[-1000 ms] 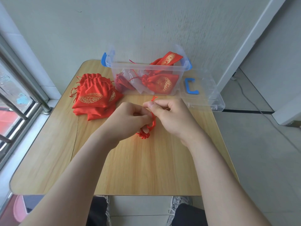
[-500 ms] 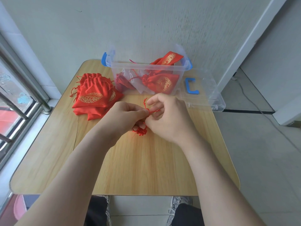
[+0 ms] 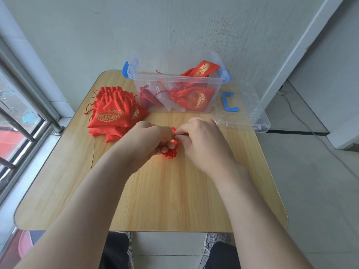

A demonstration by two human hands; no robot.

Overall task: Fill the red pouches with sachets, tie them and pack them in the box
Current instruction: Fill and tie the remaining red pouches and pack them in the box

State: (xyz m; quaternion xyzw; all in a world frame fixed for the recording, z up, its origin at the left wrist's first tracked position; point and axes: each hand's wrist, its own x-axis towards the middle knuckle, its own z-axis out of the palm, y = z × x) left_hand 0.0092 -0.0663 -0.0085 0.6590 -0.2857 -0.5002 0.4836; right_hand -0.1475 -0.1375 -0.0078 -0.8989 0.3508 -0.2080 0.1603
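Observation:
My left hand (image 3: 144,140) and my right hand (image 3: 202,140) meet over the middle of the wooden table (image 3: 174,200). Between them is a red pouch (image 3: 171,153), mostly hidden; only its gathered neck and red drawstring show. Both hands pinch the drawstring at the pouch's mouth. A stack of flat red pouches with gold print (image 3: 113,113) lies at the back left. The clear plastic box with blue latches (image 3: 136,82) stands at the back and holds several tied red pouches and pale sachets.
The box's clear lid with a blue handle (image 3: 240,111) lies to the right of the box, overhanging the table edge. A wall runs behind the table and a barred window is on the left. My knees and shoes show below the front edge.
Both hands have drawn closer together and lowered toward the table, working the drawstring; the loop of cord that stood above the right hand's fingers is now tucked between the fingertips.

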